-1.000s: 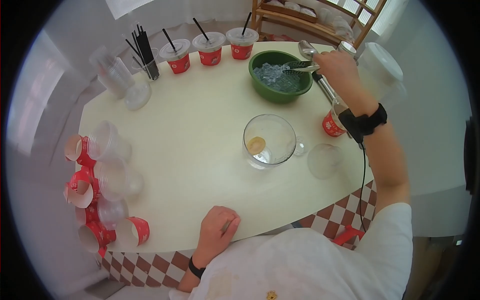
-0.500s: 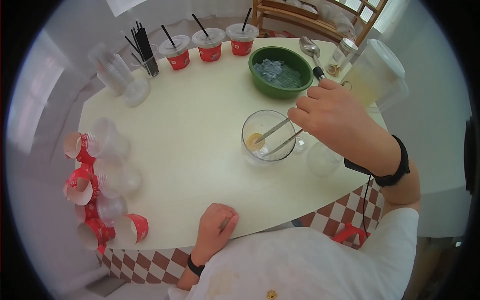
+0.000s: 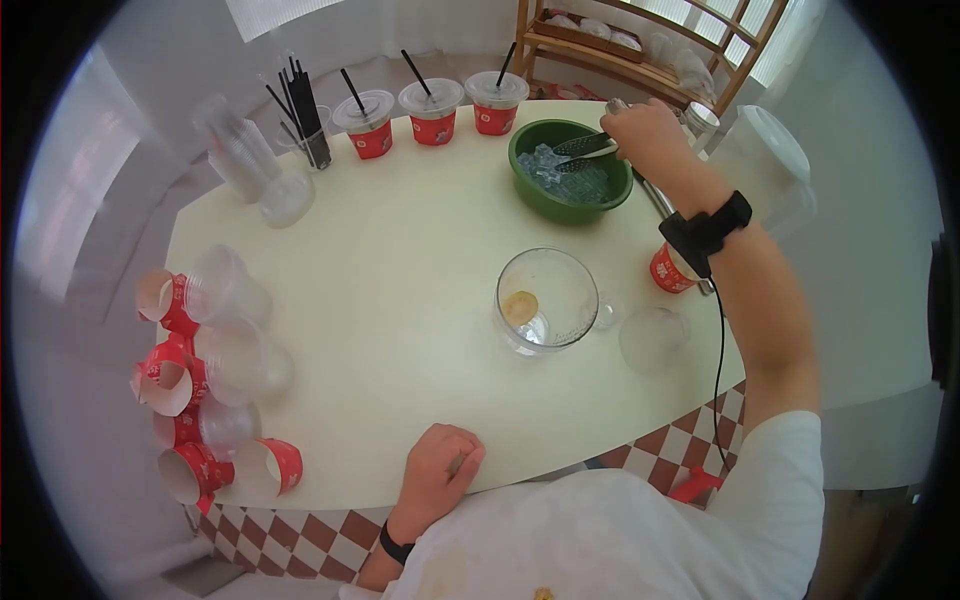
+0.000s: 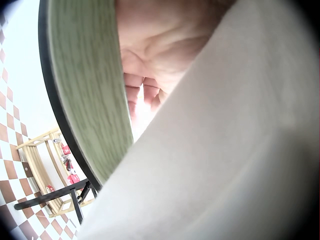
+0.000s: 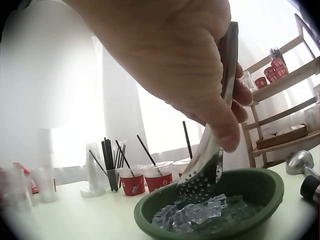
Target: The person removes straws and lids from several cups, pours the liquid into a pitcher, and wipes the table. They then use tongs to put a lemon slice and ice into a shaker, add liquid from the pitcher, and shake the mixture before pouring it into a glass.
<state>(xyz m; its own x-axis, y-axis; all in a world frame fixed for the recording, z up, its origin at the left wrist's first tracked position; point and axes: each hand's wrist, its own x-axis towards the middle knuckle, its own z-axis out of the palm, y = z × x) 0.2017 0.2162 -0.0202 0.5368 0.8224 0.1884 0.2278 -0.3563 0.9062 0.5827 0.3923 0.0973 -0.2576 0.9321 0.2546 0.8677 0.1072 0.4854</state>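
Now gripping metal tongs point(image 3: 582, 152) w/ R hand point(image 3: 655, 142), at ice point(image 3: 565, 178) in green bowl point(image 3: 522, 190).
Curling R fingers point(image 5: 243, 94) round tongs; resting L hand point(image 3: 438, 472) at counter point(image 3: 400, 350) edge, w/ digits loosely bent.

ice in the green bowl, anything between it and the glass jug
Only the near wall of the green bowl, which the ice must clear; beyond it, nothing visible stands before the glass jug.

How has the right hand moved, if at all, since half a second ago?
Yes: in the head view the right hand went forward, from beside the glass jug to the green bowl.
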